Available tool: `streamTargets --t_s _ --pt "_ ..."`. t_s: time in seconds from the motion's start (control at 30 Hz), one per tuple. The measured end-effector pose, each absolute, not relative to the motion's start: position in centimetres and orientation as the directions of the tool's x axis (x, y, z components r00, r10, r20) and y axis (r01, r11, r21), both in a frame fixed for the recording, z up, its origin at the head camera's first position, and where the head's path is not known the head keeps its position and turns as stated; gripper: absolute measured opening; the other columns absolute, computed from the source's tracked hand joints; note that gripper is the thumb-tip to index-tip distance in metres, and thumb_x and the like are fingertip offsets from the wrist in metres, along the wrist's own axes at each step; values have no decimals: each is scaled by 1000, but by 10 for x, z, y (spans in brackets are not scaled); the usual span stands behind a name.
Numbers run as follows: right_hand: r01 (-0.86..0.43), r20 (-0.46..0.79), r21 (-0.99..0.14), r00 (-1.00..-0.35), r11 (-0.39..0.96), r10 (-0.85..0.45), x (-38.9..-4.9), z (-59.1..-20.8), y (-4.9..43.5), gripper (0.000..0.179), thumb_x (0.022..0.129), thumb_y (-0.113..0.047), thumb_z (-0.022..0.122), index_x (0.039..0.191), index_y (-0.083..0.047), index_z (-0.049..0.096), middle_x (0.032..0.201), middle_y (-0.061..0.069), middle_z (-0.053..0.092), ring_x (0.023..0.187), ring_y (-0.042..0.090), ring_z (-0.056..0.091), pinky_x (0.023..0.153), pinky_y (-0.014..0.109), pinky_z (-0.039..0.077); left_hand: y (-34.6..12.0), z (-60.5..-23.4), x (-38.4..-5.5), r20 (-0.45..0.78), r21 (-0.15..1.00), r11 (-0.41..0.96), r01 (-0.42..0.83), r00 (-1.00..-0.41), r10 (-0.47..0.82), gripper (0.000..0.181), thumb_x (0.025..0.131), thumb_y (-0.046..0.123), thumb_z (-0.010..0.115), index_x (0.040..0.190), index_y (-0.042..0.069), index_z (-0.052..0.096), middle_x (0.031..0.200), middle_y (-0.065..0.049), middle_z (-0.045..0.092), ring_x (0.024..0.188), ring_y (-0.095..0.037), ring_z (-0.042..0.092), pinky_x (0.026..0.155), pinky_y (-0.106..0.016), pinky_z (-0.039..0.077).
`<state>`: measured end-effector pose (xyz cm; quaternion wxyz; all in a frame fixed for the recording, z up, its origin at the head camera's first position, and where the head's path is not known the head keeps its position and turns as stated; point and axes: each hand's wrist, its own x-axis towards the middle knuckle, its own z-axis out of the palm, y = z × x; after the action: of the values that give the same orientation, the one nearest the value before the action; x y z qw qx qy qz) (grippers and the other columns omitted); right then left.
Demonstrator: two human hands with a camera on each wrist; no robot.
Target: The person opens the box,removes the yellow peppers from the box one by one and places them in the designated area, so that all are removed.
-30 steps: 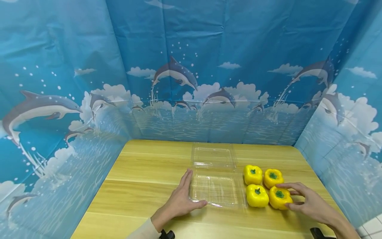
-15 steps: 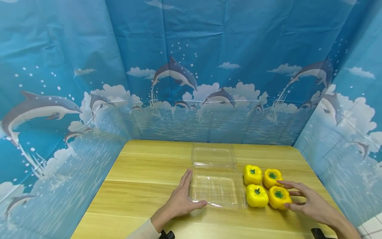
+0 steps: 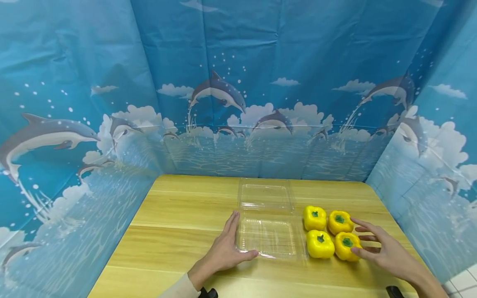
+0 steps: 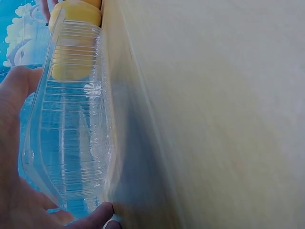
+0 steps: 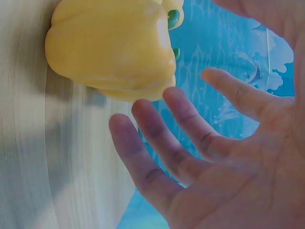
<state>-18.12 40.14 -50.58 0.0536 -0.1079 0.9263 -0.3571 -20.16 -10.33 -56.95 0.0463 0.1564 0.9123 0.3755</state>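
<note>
In the head view, four-lobed yellow bell peppers with green stems stand in a two-by-two group: back left (image 3: 314,223), back right (image 3: 335,227), front left (image 3: 320,250) and front right (image 3: 340,250). My right hand (image 3: 387,250) is spread beside the right-hand pair, its thumb overlapping the front right one. The right wrist view shows its fingers (image 5: 183,114) loosely extended, holding nothing. Left of the peppers lies an unfolded clear plastic clamshell box (image 3: 268,253). My left hand (image 3: 223,248) rests against its near left corner, fingers fairly straight along the left side and thumb along the front edge.
The clamshell's lid (image 3: 265,193) lies flat toward the back of the wooden table (image 3: 179,231). A blue dolphin-print curtain (image 3: 231,153) encloses the table at the back and sides. White floor tiles (image 3: 463,281) show at lower right.
The right hand's fingertips have slid back off the front right pepper to the right side of the back right one. The left hand and the clamshell have stayed put.
</note>
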Motion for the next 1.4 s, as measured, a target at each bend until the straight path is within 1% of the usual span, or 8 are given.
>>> streamTargets --t_s 0.17,0.43,0.63,0.77,0.9,0.97,1.2,1.4 --pt "-147 -11 -641 -980 753 -201 -179 -504 396 86 112 -26 81 179 4 36 160 48 51 132 70 67 95 68 69 -104 -570 -203 47 703 661 262 -944 325 141 90 74 89 190 15 8 199 -15 9 156 -60 58 114 -83 57" --pt "-150 52 -599 -988 786 -148 -176 -501 386 84 112 -36 82 177 0 42 158 42 51 132 64 65 96 72 67 -105 -569 -204 59 712 646 276 -940 336 141 91 72 90 190 14 8 198 -18 8 160 -62 53 116 -85 54" --pt "-198 150 -580 -979 790 -135 -171 -501 373 80 109 -33 86 174 -3 50 158 39 51 131 63 66 95 73 67 -107 -567 -205 55 718 637 281 -935 351 140 92 70 89 190 14 5 198 -18 6 162 -63 50 118 -87 51" --pt "-228 213 -555 -969 800 -128 -170 -502 360 75 106 -31 89 170 -7 58 156 34 54 130 57 68 95 54 70 -108 -567 -206 56 717 634 289 -931 361 140 94 69 89 189 13 4 198 -18 5 164 -61 48 119 -84 52" --pt "-261 272 -533 -954 805 -129 -169 -502 343 72 102 -31 93 164 -10 63 152 28 57 127 48 68 93 37 66 -110 -567 -207 61 719 631 290 -931 359 140 95 69 88 190 15 2 198 -18 5 169 -60 41 124 -83 48" --pt "-285 310 -517 -941 807 -134 -169 -502 334 71 100 -31 95 162 -11 66 151 25 59 127 43 66 92 39 65 -111 -566 -208 64 723 628 288 -933 354 138 96 68 88 190 16 1 198 -19 5 171 -59 39 126 -83 47" --pt "-355 376 -502 -911 789 -172 -172 -502 309 76 97 -33 97 162 -11 65 155 24 58 139 47 57 102 74 54 -114 -565 -209 48 722 642 259 -944 327 129 100 69 83 190 25 1 199 -17 5 168 -61 43 122 -83 51" --pt "-372 388 -472 -902 799 -191 -173 -506 295 76 97 -37 97 162 -15 66 160 24 57 143 50 55 103 77 54 -122 -557 -205 59 684 679 267 -948 314 118 103 73 77 190 32 9 199 -15 9 168 -60 44 122 -87 48"
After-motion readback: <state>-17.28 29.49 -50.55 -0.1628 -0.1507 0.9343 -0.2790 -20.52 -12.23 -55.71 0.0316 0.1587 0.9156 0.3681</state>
